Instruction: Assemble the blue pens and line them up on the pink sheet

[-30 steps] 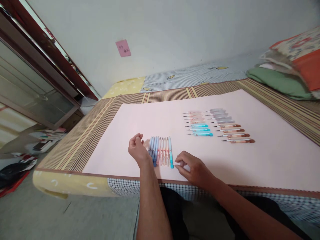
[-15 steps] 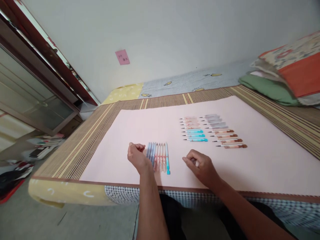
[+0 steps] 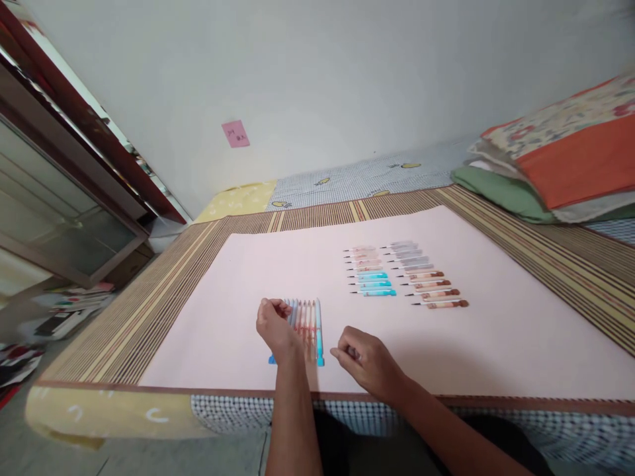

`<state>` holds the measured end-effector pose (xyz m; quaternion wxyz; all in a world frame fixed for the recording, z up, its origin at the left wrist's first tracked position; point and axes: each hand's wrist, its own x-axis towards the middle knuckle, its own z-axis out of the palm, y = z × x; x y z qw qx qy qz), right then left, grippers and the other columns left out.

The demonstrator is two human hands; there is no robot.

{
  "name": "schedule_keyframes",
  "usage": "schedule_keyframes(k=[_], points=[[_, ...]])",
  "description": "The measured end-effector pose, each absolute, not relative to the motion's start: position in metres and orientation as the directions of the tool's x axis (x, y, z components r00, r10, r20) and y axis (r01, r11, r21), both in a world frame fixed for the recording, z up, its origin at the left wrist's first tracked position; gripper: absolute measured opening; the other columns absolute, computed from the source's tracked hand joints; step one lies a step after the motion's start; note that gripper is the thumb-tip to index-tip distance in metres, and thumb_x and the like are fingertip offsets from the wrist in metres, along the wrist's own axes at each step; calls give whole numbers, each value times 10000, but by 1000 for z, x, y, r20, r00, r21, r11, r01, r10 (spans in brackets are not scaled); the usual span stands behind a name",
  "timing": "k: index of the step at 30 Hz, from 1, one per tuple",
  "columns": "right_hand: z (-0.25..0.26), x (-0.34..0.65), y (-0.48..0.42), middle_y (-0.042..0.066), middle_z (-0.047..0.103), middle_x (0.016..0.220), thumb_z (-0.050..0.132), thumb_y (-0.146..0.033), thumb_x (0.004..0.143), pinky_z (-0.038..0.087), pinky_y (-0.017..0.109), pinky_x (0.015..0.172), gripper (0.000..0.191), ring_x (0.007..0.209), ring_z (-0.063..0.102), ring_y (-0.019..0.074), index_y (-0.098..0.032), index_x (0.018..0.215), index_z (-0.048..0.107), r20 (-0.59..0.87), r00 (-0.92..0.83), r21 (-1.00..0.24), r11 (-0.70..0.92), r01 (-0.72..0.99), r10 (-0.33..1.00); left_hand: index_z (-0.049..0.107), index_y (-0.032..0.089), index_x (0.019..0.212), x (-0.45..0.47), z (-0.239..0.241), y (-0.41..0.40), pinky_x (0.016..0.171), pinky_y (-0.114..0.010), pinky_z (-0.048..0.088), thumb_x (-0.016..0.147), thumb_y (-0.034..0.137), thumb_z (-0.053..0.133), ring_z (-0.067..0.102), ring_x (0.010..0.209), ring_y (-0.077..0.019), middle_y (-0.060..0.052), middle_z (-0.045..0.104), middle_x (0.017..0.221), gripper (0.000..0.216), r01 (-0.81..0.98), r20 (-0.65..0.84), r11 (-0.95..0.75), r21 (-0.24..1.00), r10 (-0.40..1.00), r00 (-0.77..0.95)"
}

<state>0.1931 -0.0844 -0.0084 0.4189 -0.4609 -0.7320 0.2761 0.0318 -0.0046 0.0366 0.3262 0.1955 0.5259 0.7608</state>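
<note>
A row of slim pen barrels (image 3: 308, 327) stands side by side on the pale pink sheet, in bluish, pinkish and turquoise colours. My left hand (image 3: 275, 327) is over the left end of this row with fingers curled in; it hides some barrels, and a blue end shows below its wrist. Whatever its fingertips hold, if anything, is hidden. Just right of the turquoise barrel (image 3: 319, 334), my right hand (image 3: 367, 360) is closed above the sheet, its grip also hidden. Farther right lie two columns of black-tipped white pen pieces beside turquoise parts (image 3: 378, 284) and brown-ended parts (image 3: 441, 293).
The pink sheet (image 3: 198, 330) covers much of a striped mat (image 3: 99, 344) on a bed. Folded cloths or cushions (image 3: 570, 165) are piled at the right. A pink note (image 3: 235, 133) is on the wall. A glass-panelled cabinet (image 3: 59, 205) stands at the left.
The view has tilted and shifted. Relative to the barrels, my left hand has moved right, over the row's left end; my right hand has come slightly nearer to the row.
</note>
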Motion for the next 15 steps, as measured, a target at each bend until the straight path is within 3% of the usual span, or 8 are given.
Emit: schedule_keyframes(k=[6,15], points=[[-3,195,-80,-40,520,685,591,-241,918,341,244,591,231,603,463,109,-214,721,473,367,-241,-788,438,433,898,634,149,933,30,31,-1,591,-247,421,781,262,590,512,558,-89,39,577,687,195,-253,-11,-255,933,683,-730],[3,196,-72,-39,531,690,595,-217,914,358,241,592,225,617,492,112,-215,722,477,381,-236,-782,448,433,894,649,152,935,35,32,-3,599,-235,420,780,278,646,499,571,-86,42,573,676,200,-148,91,-269,952,708,-701]])
